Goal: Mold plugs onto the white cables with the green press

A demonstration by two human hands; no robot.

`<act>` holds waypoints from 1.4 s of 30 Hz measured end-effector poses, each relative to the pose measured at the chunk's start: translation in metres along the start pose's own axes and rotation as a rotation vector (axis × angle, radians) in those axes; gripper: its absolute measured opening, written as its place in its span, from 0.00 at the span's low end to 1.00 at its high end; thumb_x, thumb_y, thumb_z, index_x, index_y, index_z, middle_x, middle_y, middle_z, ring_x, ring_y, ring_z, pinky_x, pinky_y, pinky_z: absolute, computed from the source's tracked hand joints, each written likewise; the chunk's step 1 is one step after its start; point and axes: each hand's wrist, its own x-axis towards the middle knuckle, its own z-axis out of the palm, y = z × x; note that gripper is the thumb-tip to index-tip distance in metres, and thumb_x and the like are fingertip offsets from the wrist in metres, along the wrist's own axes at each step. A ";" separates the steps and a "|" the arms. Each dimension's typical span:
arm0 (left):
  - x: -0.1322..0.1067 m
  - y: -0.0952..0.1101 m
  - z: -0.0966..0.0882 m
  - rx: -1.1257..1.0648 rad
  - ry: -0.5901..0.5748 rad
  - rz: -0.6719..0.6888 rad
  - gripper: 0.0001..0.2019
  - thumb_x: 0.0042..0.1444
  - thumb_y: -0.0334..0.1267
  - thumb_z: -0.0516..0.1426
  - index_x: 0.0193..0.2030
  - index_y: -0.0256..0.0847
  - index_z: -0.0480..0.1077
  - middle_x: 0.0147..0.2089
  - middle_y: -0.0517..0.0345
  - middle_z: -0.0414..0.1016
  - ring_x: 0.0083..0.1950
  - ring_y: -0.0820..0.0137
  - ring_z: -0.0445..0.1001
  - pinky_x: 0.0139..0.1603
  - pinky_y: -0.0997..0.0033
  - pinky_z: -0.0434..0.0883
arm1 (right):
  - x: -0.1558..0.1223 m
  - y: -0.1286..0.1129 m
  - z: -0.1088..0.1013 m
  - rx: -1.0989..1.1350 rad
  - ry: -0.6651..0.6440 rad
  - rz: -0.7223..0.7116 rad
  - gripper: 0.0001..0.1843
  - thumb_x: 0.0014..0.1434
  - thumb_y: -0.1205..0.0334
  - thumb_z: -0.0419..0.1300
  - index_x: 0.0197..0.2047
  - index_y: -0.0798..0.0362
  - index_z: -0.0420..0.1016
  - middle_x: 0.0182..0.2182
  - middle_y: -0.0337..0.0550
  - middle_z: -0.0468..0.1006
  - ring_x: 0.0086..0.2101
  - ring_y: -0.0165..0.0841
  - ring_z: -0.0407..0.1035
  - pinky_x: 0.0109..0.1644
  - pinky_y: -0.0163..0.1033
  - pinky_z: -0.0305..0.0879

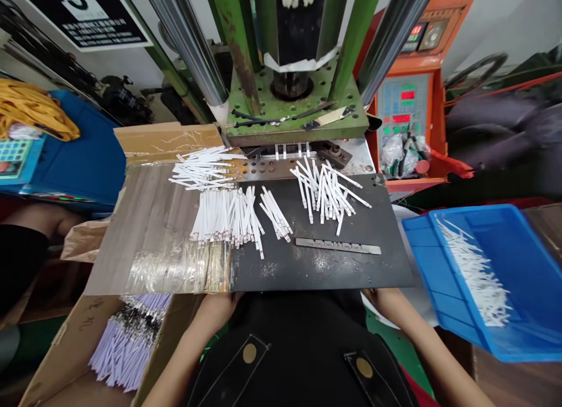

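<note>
My left hand rests at the near edge of the dark work plate, its fingers hidden under the edge. My right hand sits at the same edge further right, its fingers hidden too. On the plate lie several white strips in a neat row, a small fan of them and a loose pile. Another heap of strips lies at the back left. A flat metal bar lies on the plate in front of my right hand.
A green press with steel columns stands behind the plate. An orange control box is at the right. A blue bin holds white strips. A cardboard box at lower left holds purple-white strips. Another person's arm shows at the left.
</note>
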 end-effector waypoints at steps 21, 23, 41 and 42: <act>0.039 0.099 -0.030 0.181 0.613 0.808 0.09 0.67 0.34 0.55 0.48 0.36 0.76 0.42 0.48 0.78 0.43 0.62 0.72 0.46 0.59 0.75 | 0.164 -0.166 -0.042 -0.260 -0.094 -0.142 0.22 0.68 0.46 0.56 0.47 0.59 0.75 0.43 0.56 0.79 0.42 0.45 0.75 0.43 0.45 0.70; 0.037 0.093 -0.035 0.197 0.608 0.815 0.10 0.67 0.37 0.56 0.49 0.37 0.76 0.42 0.48 0.78 0.45 0.61 0.72 0.47 0.57 0.75 | 0.196 -0.190 -0.040 -0.367 -0.156 -0.045 0.29 0.65 0.43 0.59 0.52 0.64 0.73 0.46 0.64 0.77 0.45 0.50 0.75 0.43 0.46 0.70; 0.063 0.124 -0.055 -0.437 0.488 0.355 0.15 0.58 0.38 0.63 0.49 0.43 0.65 0.39 0.58 0.81 0.39 0.67 0.80 0.42 0.65 0.77 | 0.216 -0.167 -0.068 0.205 -0.328 0.032 0.21 0.53 0.60 0.60 0.15 0.52 0.56 0.14 0.29 0.49 0.22 0.25 0.48 0.27 0.36 0.44; 0.065 0.129 -0.054 -0.466 0.469 0.317 0.17 0.56 0.39 0.65 0.48 0.43 0.63 0.38 0.60 0.80 0.37 0.68 0.80 0.40 0.66 0.77 | 0.213 -0.168 -0.068 0.215 -0.320 0.003 0.21 0.53 0.59 0.60 0.15 0.52 0.56 0.15 0.29 0.49 0.22 0.25 0.48 0.27 0.36 0.45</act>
